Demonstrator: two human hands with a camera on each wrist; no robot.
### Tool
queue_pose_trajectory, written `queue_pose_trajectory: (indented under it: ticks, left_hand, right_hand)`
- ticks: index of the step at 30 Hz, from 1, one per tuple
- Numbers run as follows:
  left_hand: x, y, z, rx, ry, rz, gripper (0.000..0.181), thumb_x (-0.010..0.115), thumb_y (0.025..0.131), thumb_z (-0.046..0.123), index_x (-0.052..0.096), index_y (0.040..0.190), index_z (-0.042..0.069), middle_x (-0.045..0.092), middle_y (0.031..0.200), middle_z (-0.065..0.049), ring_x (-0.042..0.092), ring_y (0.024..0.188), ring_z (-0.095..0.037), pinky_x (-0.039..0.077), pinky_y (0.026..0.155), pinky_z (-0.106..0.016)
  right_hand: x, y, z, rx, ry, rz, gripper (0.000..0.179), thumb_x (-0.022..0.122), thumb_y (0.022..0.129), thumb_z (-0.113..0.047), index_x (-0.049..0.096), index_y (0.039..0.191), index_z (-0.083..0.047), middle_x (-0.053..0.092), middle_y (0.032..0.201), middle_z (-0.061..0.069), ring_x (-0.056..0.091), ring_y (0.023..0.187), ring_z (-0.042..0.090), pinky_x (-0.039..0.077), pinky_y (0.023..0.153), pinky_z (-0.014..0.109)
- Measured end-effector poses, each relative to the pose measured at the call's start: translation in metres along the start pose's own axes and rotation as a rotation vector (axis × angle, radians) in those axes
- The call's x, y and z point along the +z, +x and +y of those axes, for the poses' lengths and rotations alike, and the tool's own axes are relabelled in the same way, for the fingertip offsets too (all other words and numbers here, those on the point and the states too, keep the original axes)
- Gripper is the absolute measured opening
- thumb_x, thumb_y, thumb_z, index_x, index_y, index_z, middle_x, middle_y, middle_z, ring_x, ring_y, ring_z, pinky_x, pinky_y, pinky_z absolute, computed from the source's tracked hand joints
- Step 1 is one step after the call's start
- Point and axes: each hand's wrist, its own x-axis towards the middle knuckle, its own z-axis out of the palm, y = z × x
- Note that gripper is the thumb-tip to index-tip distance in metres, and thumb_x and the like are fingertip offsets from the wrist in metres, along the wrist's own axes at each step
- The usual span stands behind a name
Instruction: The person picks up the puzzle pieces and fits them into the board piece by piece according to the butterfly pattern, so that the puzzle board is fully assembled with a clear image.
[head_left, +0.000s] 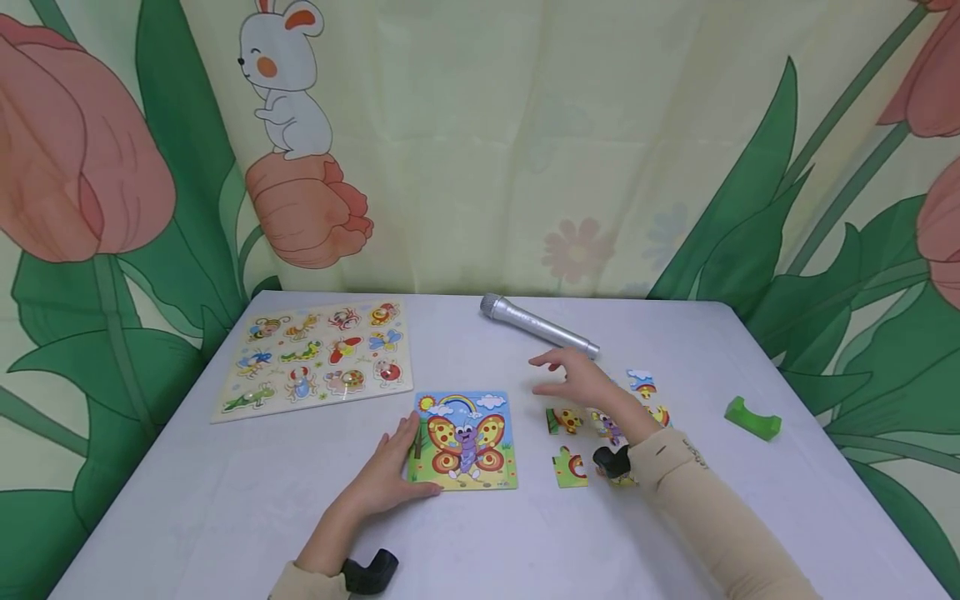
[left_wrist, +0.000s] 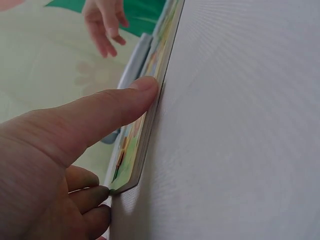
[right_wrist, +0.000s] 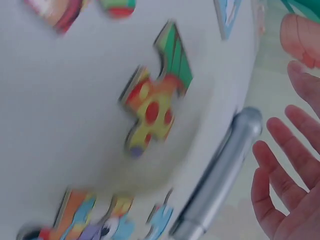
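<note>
My left hand [head_left: 390,467] holds a square butterfly picture board [head_left: 467,440] by its lower left corner, with the thumb [left_wrist: 115,110] on the near edge and the fingers at the left side. My right hand [head_left: 581,385] hovers above the table to the right of the board, fingers parted and lightly bent, nothing between them. Loose puzzle pieces lie below and around it. Among them are a yellow-winged piece with a green end [right_wrist: 152,110], a green piece with a red curl [head_left: 570,468] and a rainbow piece [head_left: 642,382]. My right forearm partly hides others.
A silver microphone [head_left: 540,323] lies behind my right hand. At the back left is a larger insect puzzle board [head_left: 318,358]. A green curved block [head_left: 752,418] stands at the right. The white table [head_left: 225,508] meets a printed curtain at the back.
</note>
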Motion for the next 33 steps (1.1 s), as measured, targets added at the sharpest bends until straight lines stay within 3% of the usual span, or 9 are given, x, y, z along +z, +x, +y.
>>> queue_pose_trajectory:
  ticks: [12,21,33]
  left_hand:
    - [-0.003,-0.003,0.004,0.014,-0.021,0.0,0.106,0.079,0.067,0.038,0.018,0.144,-0.003,0.019,0.148,-0.02,0.011,0.138,-0.031,0.003,0.111,-0.047]
    - [-0.001,-0.002,0.003,0.018,-0.02,0.001,0.107,0.079,0.067,0.038,0.017,0.144,-0.003,0.019,0.148,-0.019,0.011,0.138,-0.031,0.003,0.111,-0.047]
    - [-0.001,-0.002,0.004,0.004,-0.017,0.003,0.107,0.08,0.067,0.037,0.017,0.144,-0.001,0.019,0.149,-0.018,0.011,0.138,-0.03,0.003,0.111,-0.046]
  right_hand:
    - [-0.026,-0.024,0.042,0.134,-0.058,0.051,0.046,0.073,0.078,-0.019,0.059,0.119,-0.001,0.059,0.117,0.015,0.052,0.104,0.034,0.046,0.083,0.047]
    - [-0.032,-0.033,0.067,0.257,-0.058,0.028,0.048,0.073,0.078,-0.019,0.059,0.12,-0.002,0.054,0.122,0.02,0.049,0.107,0.036,0.045,0.084,0.048]
    - [-0.034,-0.033,0.082,0.371,-0.07,-0.022,0.045,0.073,0.078,-0.018,0.06,0.118,-0.003,0.054,0.121,0.02,0.048,0.106,0.036,0.044,0.086,0.048]
